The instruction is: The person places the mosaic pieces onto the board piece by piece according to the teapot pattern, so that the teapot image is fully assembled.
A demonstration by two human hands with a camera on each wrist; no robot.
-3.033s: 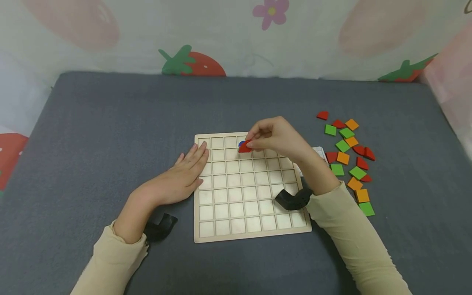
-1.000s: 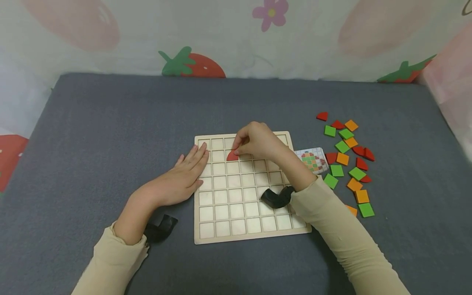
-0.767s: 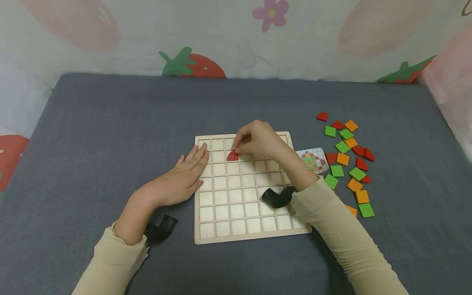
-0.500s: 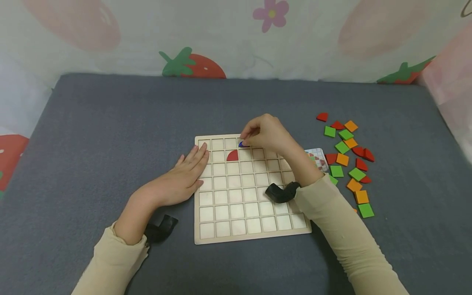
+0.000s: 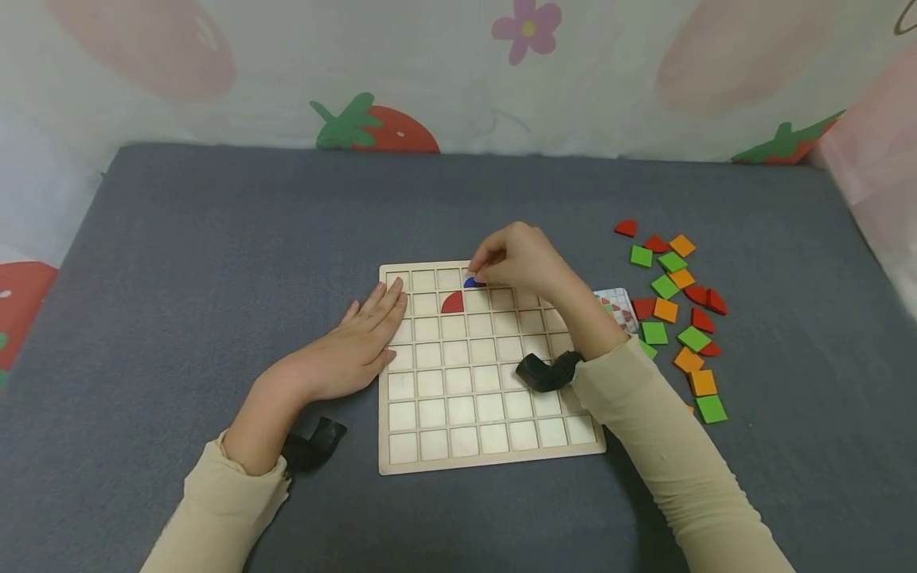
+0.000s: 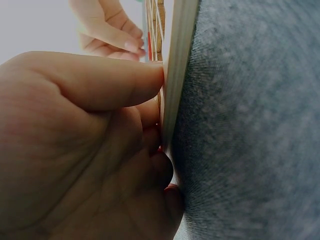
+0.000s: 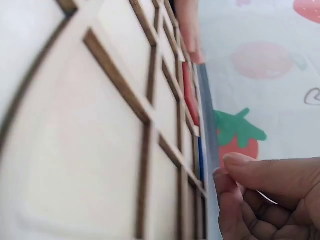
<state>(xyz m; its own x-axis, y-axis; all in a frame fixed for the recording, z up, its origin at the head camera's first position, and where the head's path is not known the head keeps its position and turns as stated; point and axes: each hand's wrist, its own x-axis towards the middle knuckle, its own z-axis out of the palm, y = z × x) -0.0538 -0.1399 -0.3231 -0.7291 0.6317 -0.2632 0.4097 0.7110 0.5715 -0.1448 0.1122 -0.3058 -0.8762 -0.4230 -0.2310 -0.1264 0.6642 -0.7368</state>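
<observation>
My left hand (image 5: 351,350) lies with its fingers extended along the left edge of a wooden grid board (image 5: 462,410). In the left wrist view its thumb rests against the board's rim (image 6: 180,55). A red quarter-circle piece (image 5: 452,302) sits in a second-row cell. Up and right of it, a blue piece (image 5: 470,282) lies in a top-row cell, partly covered by the thumb and index finger of my right hand (image 5: 523,259). In the right wrist view those fingertips almost meet, slightly apart from the blue piece (image 7: 201,157); whether they touch it is unclear.
A printed pattern card (image 5: 618,309) sticks out beyond the right forearm. Farther right, several red, green (image 5: 654,333) and orange (image 5: 704,383) pieces lie scattered on the grey cloth (image 5: 251,215). Black straps or mounts (image 5: 548,372) hang at both wrists.
My right hand has brought the red piece down-left into its cell and let go of it. It has then moved up and right to the blue piece. The left hand stays put.
</observation>
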